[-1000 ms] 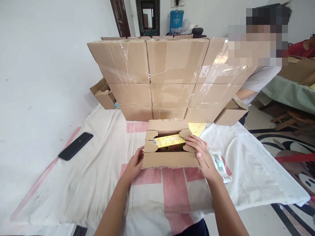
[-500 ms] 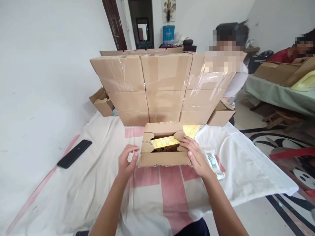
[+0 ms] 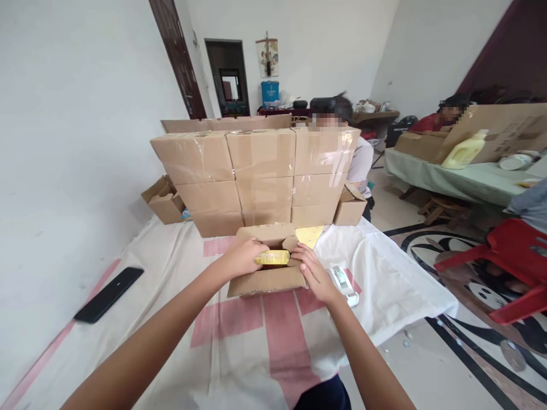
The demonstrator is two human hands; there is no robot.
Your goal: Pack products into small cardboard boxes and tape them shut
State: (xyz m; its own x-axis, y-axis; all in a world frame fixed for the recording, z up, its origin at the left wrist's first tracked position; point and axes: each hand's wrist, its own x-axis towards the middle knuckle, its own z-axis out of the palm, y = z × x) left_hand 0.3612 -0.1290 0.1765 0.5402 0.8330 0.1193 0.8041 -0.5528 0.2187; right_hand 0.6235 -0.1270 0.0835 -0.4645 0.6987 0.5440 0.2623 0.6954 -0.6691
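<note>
A small open cardboard box [image 3: 267,281] stands on the cloth-covered table [image 3: 179,319] in front of me. A yellow packet [image 3: 273,258] lies inside it. My left hand [image 3: 241,256] reaches over the box's left flap, fingers curled down on the packet's left end. My right hand [image 3: 314,273] rests on the box's right side flap, fingers pressed flat against it. The box's far flap stands up behind the packet.
A wall of taped cardboard boxes [image 3: 256,171] stands behind the small box. A black phone [image 3: 109,294] lies at the left, a tape dispenser [image 3: 343,283] at the right. A person sits behind the stack. A green table [image 3: 461,179] and a red chair [image 3: 508,262] stand at the right.
My left hand has left the box's front left corner and moved up over the left flap onto the yellow packet. The camera has tilted up, showing more of the room.
</note>
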